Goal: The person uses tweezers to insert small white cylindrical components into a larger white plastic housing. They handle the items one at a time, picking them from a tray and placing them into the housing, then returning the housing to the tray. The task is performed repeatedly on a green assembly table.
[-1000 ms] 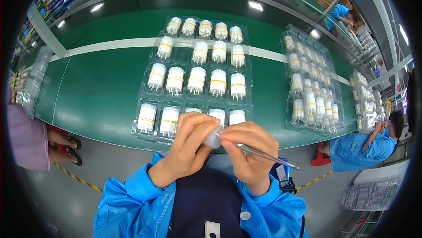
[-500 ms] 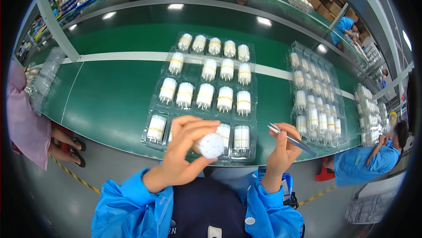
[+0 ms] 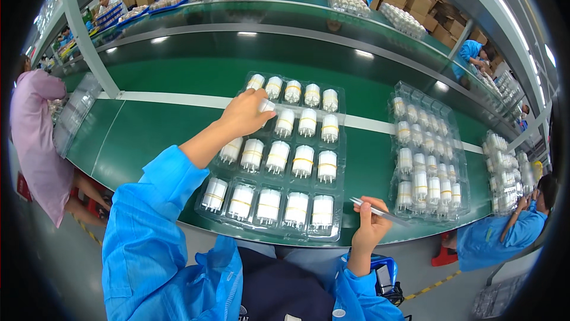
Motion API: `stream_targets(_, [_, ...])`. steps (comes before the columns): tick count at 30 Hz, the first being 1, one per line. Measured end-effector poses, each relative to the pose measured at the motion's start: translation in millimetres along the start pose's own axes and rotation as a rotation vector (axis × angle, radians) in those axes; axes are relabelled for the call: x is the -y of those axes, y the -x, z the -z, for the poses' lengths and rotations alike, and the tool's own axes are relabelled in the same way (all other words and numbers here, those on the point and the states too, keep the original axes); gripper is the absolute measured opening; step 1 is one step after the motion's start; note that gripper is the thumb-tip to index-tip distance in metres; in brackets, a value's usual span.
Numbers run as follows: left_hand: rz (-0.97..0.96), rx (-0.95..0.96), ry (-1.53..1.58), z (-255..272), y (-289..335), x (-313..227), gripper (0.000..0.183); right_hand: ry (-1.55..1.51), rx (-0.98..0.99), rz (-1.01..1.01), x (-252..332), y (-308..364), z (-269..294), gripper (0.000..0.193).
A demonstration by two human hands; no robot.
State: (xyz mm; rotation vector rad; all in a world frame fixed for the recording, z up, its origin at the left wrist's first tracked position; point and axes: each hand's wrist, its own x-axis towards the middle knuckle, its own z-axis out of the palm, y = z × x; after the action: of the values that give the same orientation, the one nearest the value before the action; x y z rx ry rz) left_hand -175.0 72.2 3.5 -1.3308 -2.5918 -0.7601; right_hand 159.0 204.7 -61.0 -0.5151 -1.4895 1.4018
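My left hand [image 3: 244, 113] reaches over the clear plastic tray [image 3: 330, 235], its fingers closed round a white cylinder [image 3: 266, 106] at the second row from the back. Most of that cylinder is hidden behind the hand. Around it in the tray's pockets stand several similar white cylinders [image 3: 277, 156], with a yellow band round the middle and thin metal pins at the lower end. To the right of the tray's near corner, my right hand [image 3: 369, 229] grips metal tweezers [image 3: 380, 212], tips pointing left, apart from any cylinder.
A second clear tray [image 3: 396, 193] of white cylinders lies to the right on the green bench [image 3: 148, 125], with more trayed cylinders [image 3: 503, 169] beyond. Clear trays [image 3: 80, 116] rest at the left. A metal post [image 3: 89, 54] rises at the back left. Co-workers sit nearby.
My left hand has moved from the tray's near row to its second row from the back, carrying the white cylinder. The right hand keeps the tweezers, and the view has tilted up.
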Motion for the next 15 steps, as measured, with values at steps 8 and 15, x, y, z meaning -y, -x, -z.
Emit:
stream_targets(8, [-0.146, -0.053, -0.216, -29, -12, -9, 0.033, 0.011, -0.007, 0.003, -2, 1, 1, 0.014])
stream_targets(15, [-0.329, -0.105, 0.048, -31, 3, -24, 0.029, -0.025, 0.004, -0.013, -1, 1, -1, 0.015])
